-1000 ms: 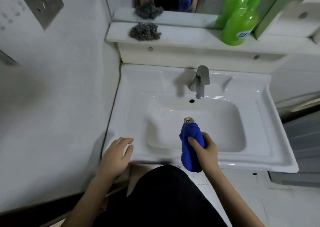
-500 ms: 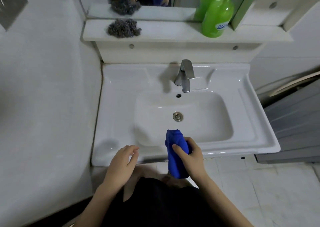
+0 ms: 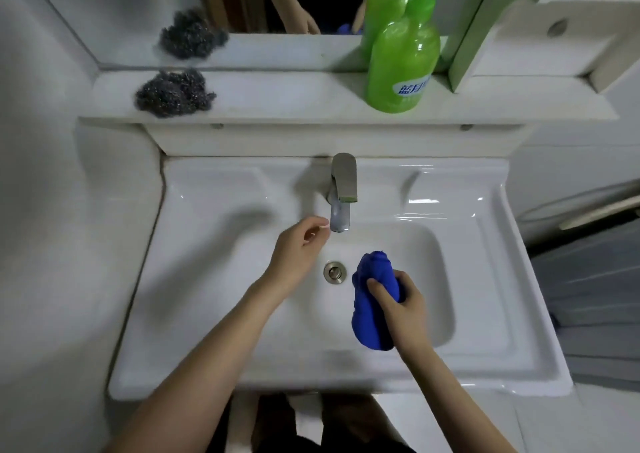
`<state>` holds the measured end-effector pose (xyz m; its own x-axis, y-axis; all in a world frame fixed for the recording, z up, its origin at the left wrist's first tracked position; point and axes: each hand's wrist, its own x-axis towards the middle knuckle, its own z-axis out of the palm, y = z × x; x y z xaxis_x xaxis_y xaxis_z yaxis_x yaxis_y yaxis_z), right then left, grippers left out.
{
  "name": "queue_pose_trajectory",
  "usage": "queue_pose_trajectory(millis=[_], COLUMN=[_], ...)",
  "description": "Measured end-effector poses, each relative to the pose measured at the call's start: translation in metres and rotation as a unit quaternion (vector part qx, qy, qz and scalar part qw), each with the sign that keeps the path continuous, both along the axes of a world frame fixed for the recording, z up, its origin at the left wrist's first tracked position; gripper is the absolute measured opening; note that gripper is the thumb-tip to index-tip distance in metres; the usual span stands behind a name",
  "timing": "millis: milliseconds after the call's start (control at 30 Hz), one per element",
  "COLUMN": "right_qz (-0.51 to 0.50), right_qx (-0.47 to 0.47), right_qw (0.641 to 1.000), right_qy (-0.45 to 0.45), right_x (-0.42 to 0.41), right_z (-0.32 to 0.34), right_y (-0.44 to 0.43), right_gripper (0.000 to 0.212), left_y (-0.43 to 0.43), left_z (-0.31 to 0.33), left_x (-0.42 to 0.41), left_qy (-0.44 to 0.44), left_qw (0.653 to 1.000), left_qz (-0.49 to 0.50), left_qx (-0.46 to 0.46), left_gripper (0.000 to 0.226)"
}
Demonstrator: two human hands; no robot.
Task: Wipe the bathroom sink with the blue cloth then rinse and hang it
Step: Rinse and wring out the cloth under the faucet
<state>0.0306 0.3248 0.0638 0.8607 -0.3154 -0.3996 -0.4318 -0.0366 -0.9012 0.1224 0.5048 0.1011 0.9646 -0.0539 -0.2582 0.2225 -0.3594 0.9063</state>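
The white sink fills the middle of the view, with a round metal drain in its basin. A bunched blue cloth hangs over the basin to the right of the drain, gripped by my right hand. My left hand is over the basin left of the drain, empty, fingers loosely curled, its fingertips just beside the spout of the steel faucet. No water runs from the faucet.
A ledge behind the sink carries a steel wool scourer at the left and a green bottle at the right. A mirror stands above it. A wall closes the left side; grey panels stand at the right.
I have leaned in over the sink. My left hand moved from the front rim up to the faucet spout. My right hand carried the cloth forward over the basin.
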Motion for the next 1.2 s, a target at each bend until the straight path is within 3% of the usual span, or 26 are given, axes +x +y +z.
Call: queue_pose_trajectory(millis=[100,267,467,633,733,833,900,967,1033,1133,1200], right_qz=[0.010,0.031,0.043,0.045,0.068,0.092,0.094,0.085,0.082,0.106,0.139], right_qx=[0.006,0.013,0.017,0.054,0.114,0.176,0.188,0.154,0.123,0.062,-0.036], right_qw=[1.000,0.999,0.997,0.994,0.986,0.973,0.969,0.973,0.979,0.986,0.987], right_qy=[0.008,0.036,0.060,0.078,0.100,0.116,0.129,0.151,0.142,0.109,0.069], right_x=[0.032,0.064,0.080,0.097,0.107,0.114,0.118,0.121,0.124,0.126,0.126], right_z=[-0.011,-0.031,-0.044,-0.057,-0.066,-0.078,-0.087,-0.093,-0.098,-0.099,-0.103], right_y=[-0.014,-0.024,-0.019,0.000,0.017,0.035,0.047,0.054,0.054,0.048,0.047], right_gripper=[0.012,0.014,0.015,0.019,0.015,0.019,0.025,0.026,0.023,0.015,0.014], left_y=[-0.029,-0.052,-0.052,-0.036,-0.009,0.005,0.006,0.004,0.002,0.001,0.001], left_z=[0.001,-0.005,0.008,0.008,-0.033,-0.091,-0.125,-0.145,-0.149,-0.149,-0.151], left_x=[0.050,0.090,0.111,0.111,0.091,0.059,0.040,0.030,0.029,0.029,0.029], left_qy=[0.037,0.119,0.139,0.145,0.132,0.252,0.363,0.396,0.375,0.325,0.287], left_qw=[0.995,0.974,0.968,0.974,0.968,0.947,0.914,0.851,0.827,0.858,0.886], left_qz=[0.047,0.124,0.141,0.085,0.170,0.183,0.091,0.052,0.072,0.091,0.100], left_qx=[-0.074,-0.144,-0.153,-0.154,-0.132,-0.076,-0.157,-0.341,-0.412,-0.387,-0.349], left_gripper=[0.004,0.016,0.008,0.015,0.018,0.022,0.038,0.048,0.045,0.038,0.032])
